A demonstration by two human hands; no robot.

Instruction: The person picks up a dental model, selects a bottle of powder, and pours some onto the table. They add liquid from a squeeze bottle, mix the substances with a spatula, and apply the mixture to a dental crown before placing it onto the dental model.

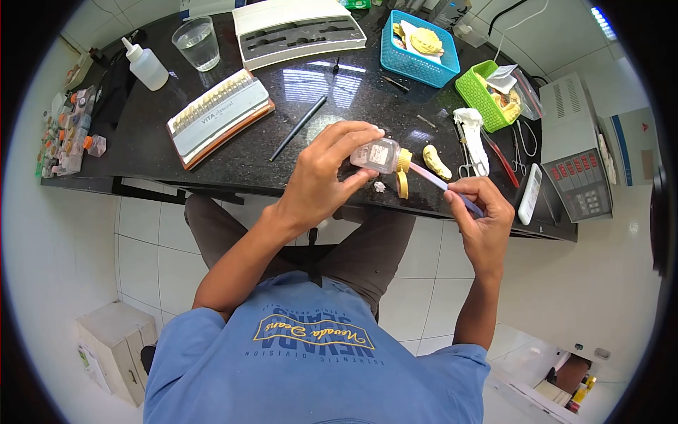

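Note:
My left hand (326, 169) is closed around a small clear bottle (374, 153) with a label, tilted sideways with its yellow neck (404, 160) towards the right. A yellow flip cap (402, 185) hangs down from that neck. In my right hand (484, 212) a slim purple-handled tool (436, 179) is gripped between thumb and fingers. Its pale, pinkish front end reaches the bottle's mouth; the very tip is hidden there. Just beyond the tool lies a cream-yellow curved piece (436, 162), and a small white crumbly lump (380, 186) sits below the bottle.
Across the dark counter stand a VITA shade guide (219, 116), a dark pen-like stick (298, 128), a glass of water (197, 46) and a squeeze bottle (146, 65). Blue (418, 65) and green (482, 104) baskets hold pieces. Right are red tweezers (502, 159), a phone (530, 194) and a control unit (580, 177).

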